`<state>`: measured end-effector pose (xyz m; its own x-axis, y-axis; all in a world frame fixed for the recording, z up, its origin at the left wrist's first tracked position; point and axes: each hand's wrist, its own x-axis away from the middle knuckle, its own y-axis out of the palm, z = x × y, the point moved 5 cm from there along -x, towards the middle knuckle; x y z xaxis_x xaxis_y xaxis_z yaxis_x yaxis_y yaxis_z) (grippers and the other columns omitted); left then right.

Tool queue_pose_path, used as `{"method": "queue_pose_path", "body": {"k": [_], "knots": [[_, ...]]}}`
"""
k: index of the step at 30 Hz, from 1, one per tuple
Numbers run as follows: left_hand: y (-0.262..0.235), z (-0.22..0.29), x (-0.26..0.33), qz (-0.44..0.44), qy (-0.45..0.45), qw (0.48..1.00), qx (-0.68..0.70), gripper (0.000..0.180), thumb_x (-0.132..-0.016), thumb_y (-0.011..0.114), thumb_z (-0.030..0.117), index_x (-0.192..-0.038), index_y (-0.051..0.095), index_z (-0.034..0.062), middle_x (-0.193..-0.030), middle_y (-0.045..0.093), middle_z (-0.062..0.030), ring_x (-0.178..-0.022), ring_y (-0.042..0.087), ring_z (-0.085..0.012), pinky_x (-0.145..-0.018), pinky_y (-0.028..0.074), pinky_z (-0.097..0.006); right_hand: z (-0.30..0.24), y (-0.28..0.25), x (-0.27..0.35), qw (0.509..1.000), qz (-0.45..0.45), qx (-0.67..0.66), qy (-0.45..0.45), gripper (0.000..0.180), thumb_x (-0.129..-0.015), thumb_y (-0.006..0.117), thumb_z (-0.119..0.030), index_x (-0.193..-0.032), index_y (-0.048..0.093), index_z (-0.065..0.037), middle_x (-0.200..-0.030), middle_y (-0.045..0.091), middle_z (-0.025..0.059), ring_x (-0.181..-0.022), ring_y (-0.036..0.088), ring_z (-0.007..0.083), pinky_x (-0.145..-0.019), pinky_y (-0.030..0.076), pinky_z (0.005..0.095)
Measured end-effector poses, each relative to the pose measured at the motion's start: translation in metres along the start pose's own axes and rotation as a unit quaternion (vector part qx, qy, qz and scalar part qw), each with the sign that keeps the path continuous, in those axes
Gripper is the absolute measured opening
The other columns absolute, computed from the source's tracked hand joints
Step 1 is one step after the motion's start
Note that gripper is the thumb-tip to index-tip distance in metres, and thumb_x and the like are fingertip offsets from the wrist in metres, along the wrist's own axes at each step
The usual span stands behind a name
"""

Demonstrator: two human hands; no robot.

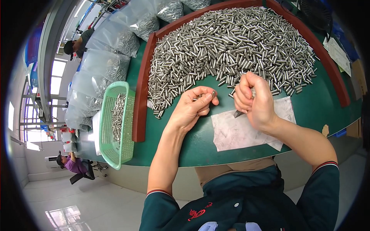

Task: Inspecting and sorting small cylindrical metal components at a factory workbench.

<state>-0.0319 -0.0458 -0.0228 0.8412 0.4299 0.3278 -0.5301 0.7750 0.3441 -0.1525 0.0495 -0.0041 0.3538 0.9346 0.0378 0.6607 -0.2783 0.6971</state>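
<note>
My left hand (191, 108) is closed over the green table, left of centre. A short metal pin (213, 93) shows between its thumb and forefinger, and more metal glints behind the curled fingers. To its right, my right hand (256, 101) makes a fist around something mostly hidden. A dark grey flat tip (238, 114) sticks out below that fist; its kind does not show. Beneath the right hand lies a smudged white sheet (227, 138). A wide heap of short metal pins (231, 42) spreads just beyond both hands.
Dark red rails (142, 96) border the heap. At the left stands a green plastic basket (127, 134) with pins inside. Clear plastic bags (98, 63) of pins line the table's far left. Papers (337, 56) lie at the right. Two people are at the far left.
</note>
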Motion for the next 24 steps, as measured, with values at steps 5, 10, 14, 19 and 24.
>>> {"method": "queue_pose_path", "body": {"k": [5,10,14,19,24], "knots": [[0.006,0.001,0.001,-0.031,-0.024,0.998,0.055,0.015,-0.088,0.048,0.015,-0.090,0.052,0.0007,-0.075,0.054,-0.0074,-0.046,0.028,-0.0021,-0.041,0.021,-0.016,0.001,-0.001,-0.001,1.000,-0.003,0.000,0.002,0.033,-0.086,0.030,-0.021,-0.055,0.027,-0.009,-0.044,0.025,-0.0018,-0.035,0.021,0.0066,-0.035,0.020,0.0222],[0.008,0.002,0.001,-0.002,0.017,0.997,0.069,0.027,-0.089,0.046,0.029,-0.075,0.046,0.0053,-0.066,0.047,-0.0054,-0.046,0.025,-0.0031,-0.041,0.021,-0.017,0.000,-0.001,0.000,1.000,0.000,0.004,-0.005,0.033,-0.086,0.030,-0.021,-0.055,0.027,-0.009,-0.044,0.025,-0.0019,-0.035,0.020,0.0066,-0.035,0.020,0.0224],[0.016,0.003,-0.003,0.016,0.035,0.998,0.050,0.030,-0.091,0.041,0.030,-0.075,0.046,0.0055,-0.061,0.038,-0.0021,-0.045,0.022,-0.0042,-0.041,0.020,-0.017,0.000,-0.001,0.000,1.000,0.001,0.006,-0.005,0.033,-0.086,0.030,-0.021,-0.055,0.027,-0.009,-0.044,0.024,-0.0020,-0.035,0.020,0.0067,-0.034,0.020,0.0225],[0.029,0.015,-0.007,0.098,0.264,0.889,-0.361,0.012,-0.082,0.055,0.010,-0.077,0.055,-0.0009,-0.061,0.052,-0.0017,-0.049,0.042,-0.0069,-0.043,0.034,-0.023,0.002,-0.002,-0.001,1.000,0.006,-0.004,-0.003,0.033,-0.086,0.030,-0.021,-0.054,0.027,-0.010,-0.043,0.025,-0.0019,-0.035,0.021,0.0067,-0.034,0.020,0.0225],[0.047,0.011,-0.003,0.056,0.290,0.738,-0.606,0.013,-0.074,0.059,0.004,-0.086,0.056,0.0001,-0.067,0.059,-0.0123,-0.055,0.057,-0.0221,-0.050,0.045,-0.030,0.001,0.001,-0.001,1.000,0.002,0.012,-0.002,0.035,-0.087,0.029,-0.024,-0.055,0.028,-0.010,-0.042,0.024,-0.0023,-0.035,0.019,0.0072,-0.035,0.019,0.0230]]}}
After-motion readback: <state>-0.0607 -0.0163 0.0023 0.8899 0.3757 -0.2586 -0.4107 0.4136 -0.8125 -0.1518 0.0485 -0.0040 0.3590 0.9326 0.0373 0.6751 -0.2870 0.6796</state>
